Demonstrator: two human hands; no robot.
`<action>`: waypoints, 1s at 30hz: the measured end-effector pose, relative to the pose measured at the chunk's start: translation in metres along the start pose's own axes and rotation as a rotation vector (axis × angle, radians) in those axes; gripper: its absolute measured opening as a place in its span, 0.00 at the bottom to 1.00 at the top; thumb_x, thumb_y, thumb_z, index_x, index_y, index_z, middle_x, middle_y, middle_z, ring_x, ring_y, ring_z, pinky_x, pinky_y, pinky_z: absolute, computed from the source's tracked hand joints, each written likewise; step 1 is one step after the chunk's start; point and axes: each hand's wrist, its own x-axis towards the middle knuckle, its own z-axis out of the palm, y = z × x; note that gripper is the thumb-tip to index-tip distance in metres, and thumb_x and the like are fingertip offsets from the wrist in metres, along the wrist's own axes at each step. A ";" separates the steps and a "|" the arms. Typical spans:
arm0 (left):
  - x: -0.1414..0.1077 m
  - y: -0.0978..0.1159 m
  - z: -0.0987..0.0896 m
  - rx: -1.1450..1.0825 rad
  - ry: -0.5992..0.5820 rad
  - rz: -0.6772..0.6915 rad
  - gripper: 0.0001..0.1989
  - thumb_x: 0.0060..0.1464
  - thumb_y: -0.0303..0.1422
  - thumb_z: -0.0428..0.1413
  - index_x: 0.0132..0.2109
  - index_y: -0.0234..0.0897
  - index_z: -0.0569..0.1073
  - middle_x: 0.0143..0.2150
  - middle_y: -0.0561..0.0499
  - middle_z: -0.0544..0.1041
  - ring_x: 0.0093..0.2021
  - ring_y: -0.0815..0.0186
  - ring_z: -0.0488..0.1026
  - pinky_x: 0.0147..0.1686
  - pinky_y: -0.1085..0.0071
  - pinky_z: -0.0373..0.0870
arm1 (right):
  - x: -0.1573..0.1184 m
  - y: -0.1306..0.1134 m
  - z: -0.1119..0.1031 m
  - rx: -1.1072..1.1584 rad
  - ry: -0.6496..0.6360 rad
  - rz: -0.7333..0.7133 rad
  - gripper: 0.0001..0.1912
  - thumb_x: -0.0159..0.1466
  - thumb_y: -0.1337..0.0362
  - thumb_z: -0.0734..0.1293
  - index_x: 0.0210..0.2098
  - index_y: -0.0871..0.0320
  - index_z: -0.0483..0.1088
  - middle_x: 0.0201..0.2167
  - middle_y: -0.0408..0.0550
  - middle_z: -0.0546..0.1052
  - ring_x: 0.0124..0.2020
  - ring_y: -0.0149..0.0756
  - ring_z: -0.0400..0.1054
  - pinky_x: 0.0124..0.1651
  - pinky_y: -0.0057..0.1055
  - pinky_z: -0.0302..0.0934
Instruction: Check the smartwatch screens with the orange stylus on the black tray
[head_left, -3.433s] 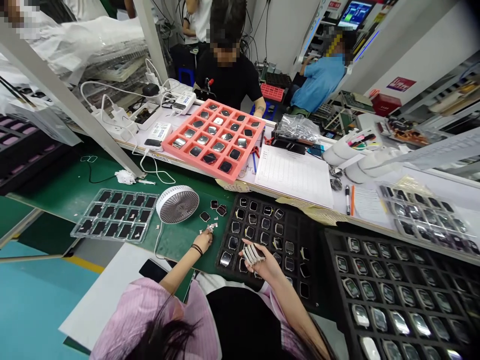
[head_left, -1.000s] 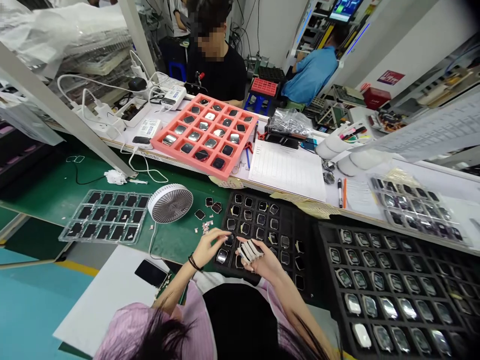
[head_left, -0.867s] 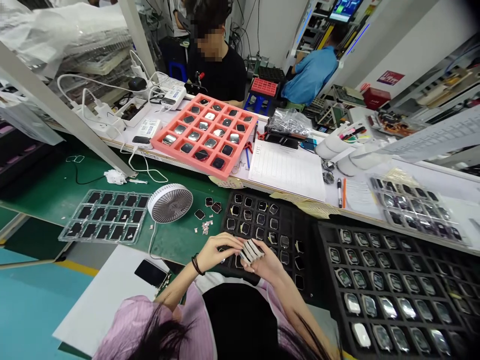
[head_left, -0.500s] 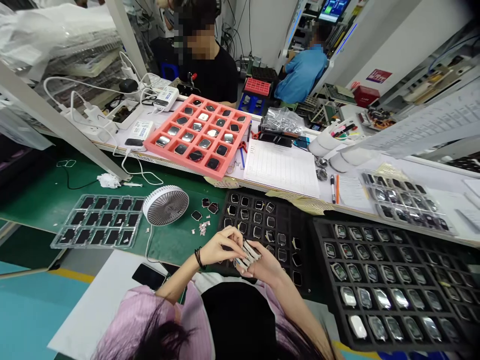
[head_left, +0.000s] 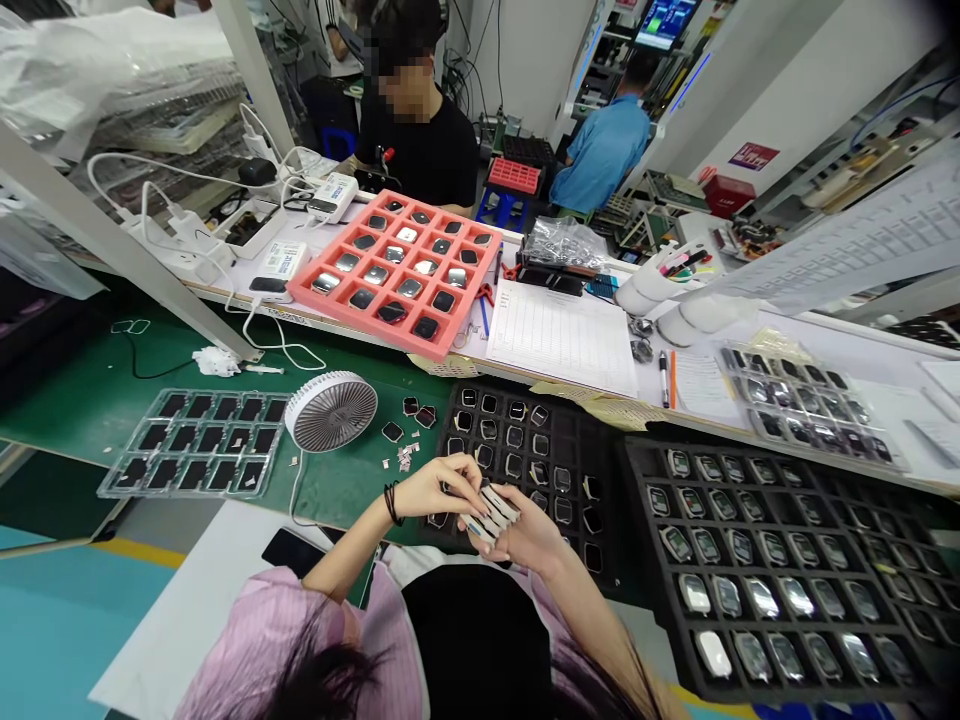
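Note:
Low in front of my body, my right hand (head_left: pixel 531 532) is wrapped round a small stack of pale, flat pieces (head_left: pixel 491 512) with dark gaps between them. Their exact kind is too small to tell. From the other side my left hand (head_left: pixel 442 487) reaches over with bent fingers, its fingertips pressed to the top of the stack. Under and behind both hands lies a black foam tray (head_left: pixel 577 430) whose pockets hold several square watch cases (head_left: pixel 514 437). Loose dark watch faces (head_left: pixel 392 432) and small pale scraps (head_left: pixel 406 458) lie on the green mat beside it.
A white fan (head_left: pixel 332 412) stands left of my hands, near a clear tray of dark squares (head_left: pixel 202 440). On the shelf ahead sits a pink foam tray (head_left: pixel 330 300). Another full black tray (head_left: pixel 679 630) lies right; a phone (head_left: pixel 292 550) lies left. Two people work beyond.
Both hands stay in nearly the same place, with the stack tilted slightly and its edges showing more. The person in black across the shelf has shifted a little.

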 end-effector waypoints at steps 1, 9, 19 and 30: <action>0.000 0.000 0.000 0.001 -0.008 -0.020 0.14 0.52 0.44 0.59 0.35 0.40 0.83 0.32 0.48 0.69 0.33 0.68 0.67 0.33 0.73 0.67 | 0.001 0.001 -0.002 0.002 0.002 0.002 0.18 0.62 0.53 0.60 0.31 0.62 0.70 0.25 0.51 0.76 0.20 0.34 0.66 0.18 0.24 0.46; -0.008 -0.013 0.018 -0.176 0.025 -0.070 0.16 0.50 0.44 0.61 0.35 0.34 0.81 0.34 0.49 0.66 0.27 0.72 0.67 0.25 0.76 0.67 | 0.000 0.008 -0.012 0.063 0.000 0.073 0.17 0.59 0.53 0.63 0.30 0.63 0.70 0.29 0.54 0.78 0.22 0.34 0.68 0.17 0.23 0.45; -0.029 -0.042 0.025 0.032 -0.005 -0.025 0.17 0.51 0.44 0.60 0.28 0.33 0.67 0.37 0.47 0.70 0.29 0.72 0.63 0.29 0.75 0.65 | 0.010 0.034 -0.026 -0.046 0.141 0.138 0.16 0.60 0.54 0.62 0.30 0.62 0.69 0.23 0.52 0.77 0.18 0.36 0.70 0.17 0.25 0.48; -0.089 -0.143 -0.023 0.376 0.804 -0.552 0.11 0.55 0.40 0.55 0.39 0.36 0.72 0.42 0.45 0.69 0.36 0.63 0.71 0.39 0.63 0.70 | 0.011 0.018 -0.013 -0.073 0.218 -0.072 0.26 0.60 0.55 0.62 0.55 0.64 0.65 0.30 0.54 0.78 0.20 0.36 0.68 0.20 0.28 0.52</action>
